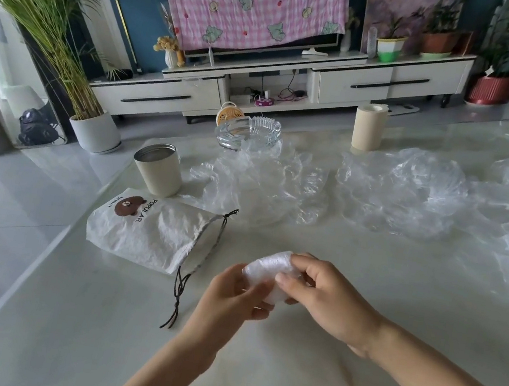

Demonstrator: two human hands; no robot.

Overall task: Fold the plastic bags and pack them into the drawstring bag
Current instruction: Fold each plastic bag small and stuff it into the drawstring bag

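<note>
We judge it early: both grips, left hand (231,292) and right hand (328,298), pinch a folded clear plastic bag (268,266) just right of the white bear-print drawstring bag (147,236); crumpled clear bags (398,191) beyond it lie unfolded.

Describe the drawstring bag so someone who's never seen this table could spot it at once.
Near-left on the pale table, just in front of the cream cup, the drawstring bag lies flat. Unlike the clear crumpled plastic bags nearby, it is opaque white, with a brown bear face, the word POPULAR and a black cord.
</note>
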